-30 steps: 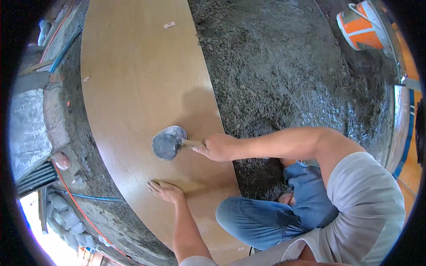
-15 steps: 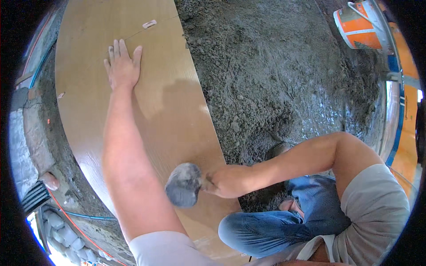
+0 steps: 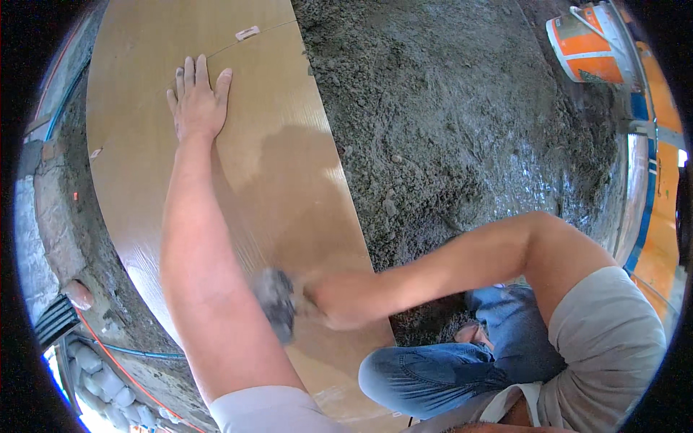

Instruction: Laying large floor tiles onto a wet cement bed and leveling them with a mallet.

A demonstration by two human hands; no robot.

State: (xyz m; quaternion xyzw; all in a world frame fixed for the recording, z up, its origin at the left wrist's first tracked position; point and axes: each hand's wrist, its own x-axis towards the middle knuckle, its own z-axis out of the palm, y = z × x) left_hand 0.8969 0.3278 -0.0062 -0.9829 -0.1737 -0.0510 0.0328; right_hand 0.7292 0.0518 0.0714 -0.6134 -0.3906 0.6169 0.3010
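Note:
My left hand (image 3: 198, 105) lies flat with fingers spread on a large, glossy, wood-look floor tile (image 3: 296, 195), close to a thin joint line at its far end. In my right hand (image 3: 339, 299) is a rubber mallet (image 3: 276, 309) with a dark, dusty head, gripped by its handle. The head hangs just right of my left forearm, which hides part of it. Motion smears the mallet and the right fingers. Whether the head touches the tile I cannot tell. Along the tile's right edge lies wet grey mortar (image 3: 447, 123).
An orange and white bucket (image 3: 588, 47) stands at the far right beside orange and blue boards (image 3: 650, 216). My bent knee (image 3: 419, 379) rests by the tile's near right edge. A rough ledge, a blue hose (image 3: 144, 353) and an orange cord run along the left.
The mallet head has moved left, partly behind my left forearm, and turned so it looks narrower. My right hand has shifted left with it. My left hand stays on the tile.

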